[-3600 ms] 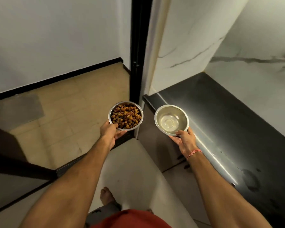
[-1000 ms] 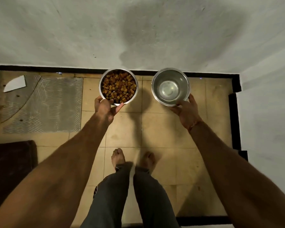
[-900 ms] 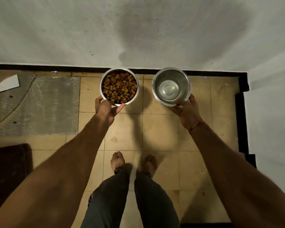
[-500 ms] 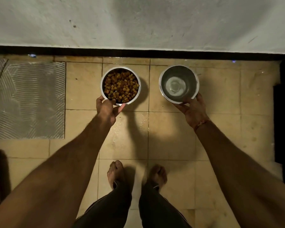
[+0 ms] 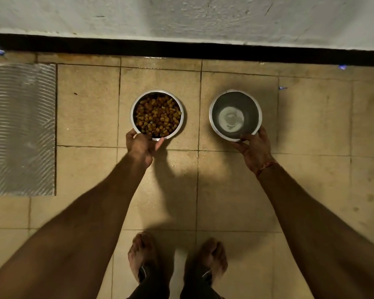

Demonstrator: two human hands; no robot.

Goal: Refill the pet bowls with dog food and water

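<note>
the kibble bowl [image 5: 157, 115] is pinched at its near rim by the left hand [image 5: 141, 147]; the water bowl [image 5: 235, 115], just beyond the right hand [image 5: 254, 149], is gripped likewise. thin, stiff, slippery steel, and spillable water, so both are best kept level. compared with half a second ago, both are lowered nearer the floor tiles [image 5: 89, 108].

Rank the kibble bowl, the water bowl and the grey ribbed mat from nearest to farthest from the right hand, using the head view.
From the right hand:
1. Water bowl, gripped at its near rim.
2. Kibble bowl, to the left, held by the left hand.
3. Grey ribbed mat, far left on the floor.
</note>
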